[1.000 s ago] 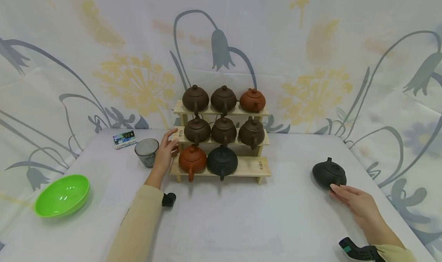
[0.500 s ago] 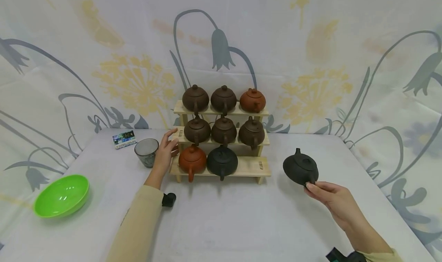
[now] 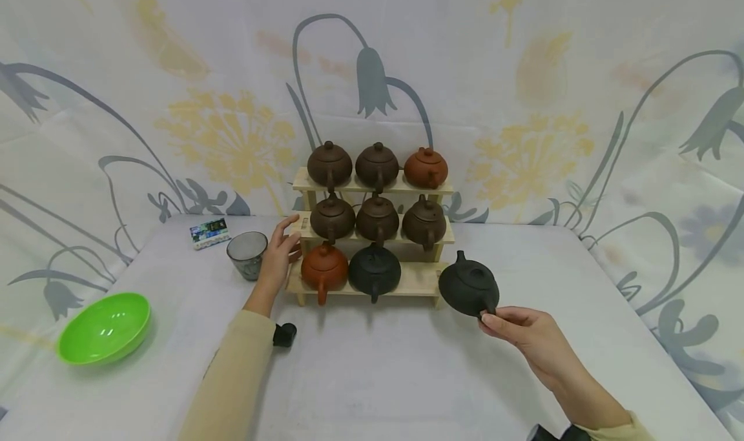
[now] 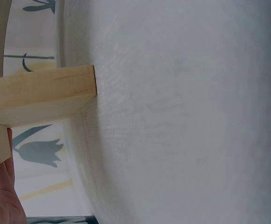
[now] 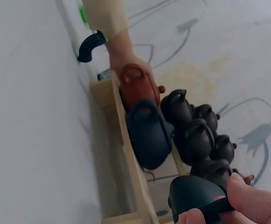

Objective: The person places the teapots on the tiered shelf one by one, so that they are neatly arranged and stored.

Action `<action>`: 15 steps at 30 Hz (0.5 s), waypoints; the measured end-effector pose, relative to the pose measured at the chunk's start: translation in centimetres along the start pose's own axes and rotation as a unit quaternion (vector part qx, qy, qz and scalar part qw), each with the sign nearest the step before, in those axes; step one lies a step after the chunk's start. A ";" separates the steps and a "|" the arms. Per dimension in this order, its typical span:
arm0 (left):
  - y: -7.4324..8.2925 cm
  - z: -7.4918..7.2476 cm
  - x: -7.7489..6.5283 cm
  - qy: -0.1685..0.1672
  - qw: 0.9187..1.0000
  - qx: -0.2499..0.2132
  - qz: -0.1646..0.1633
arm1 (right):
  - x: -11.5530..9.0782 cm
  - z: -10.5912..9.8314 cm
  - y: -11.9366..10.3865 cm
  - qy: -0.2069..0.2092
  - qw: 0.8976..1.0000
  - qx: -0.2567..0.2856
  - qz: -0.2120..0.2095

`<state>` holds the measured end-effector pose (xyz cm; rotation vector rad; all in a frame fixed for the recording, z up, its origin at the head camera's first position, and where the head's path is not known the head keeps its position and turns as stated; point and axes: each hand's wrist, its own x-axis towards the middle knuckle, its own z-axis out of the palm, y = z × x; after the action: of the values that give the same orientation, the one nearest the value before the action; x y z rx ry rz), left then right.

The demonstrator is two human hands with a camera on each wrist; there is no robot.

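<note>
My right hand point(image 3: 531, 341) pinches the handle of a black teapot point(image 3: 467, 287) between thumb and fingers. The teapot is tilted, and its spout points away from me. It overlaps the right end of the lowest shelf in the head view. On that shelf stand an orange-red teapot point(image 3: 323, 270) and another black teapot point(image 3: 374, 271). My left hand point(image 3: 276, 260) holds the left side of the three-tier wooden stand point(image 3: 420, 278), fingers bent around the middle shelf's end. In the left wrist view, wood partly hides the fingers point(image 4: 2, 179).
Brown teapots point(image 3: 378, 218) fill the middle shelf; two brown ones and a reddish teapot point(image 3: 426, 168) stand on top. Left of the stand are a grey glass cup point(image 3: 247, 255), a small colourful box point(image 3: 210, 234) and a green bowl point(image 3: 104, 328). A patterned cloth hangs behind.
My right hand has lifted the black teapot from the right side of the table and carried it left to the lowest shelf's end. My left hand has stayed at the stand.
</note>
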<state>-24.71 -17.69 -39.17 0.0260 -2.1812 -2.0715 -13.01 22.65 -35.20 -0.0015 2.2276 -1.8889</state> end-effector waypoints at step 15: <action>0.1 0.1 0.0 0.002 1.000 -0.004 -0.001 | 2.3 3.9 0.5 0.007 1.000 -0.003 -0.011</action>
<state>-24.67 -17.62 -39.11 0.0300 -2.1713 -2.0794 -14.51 18.56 -36.61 -0.0142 2.2507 -1.8994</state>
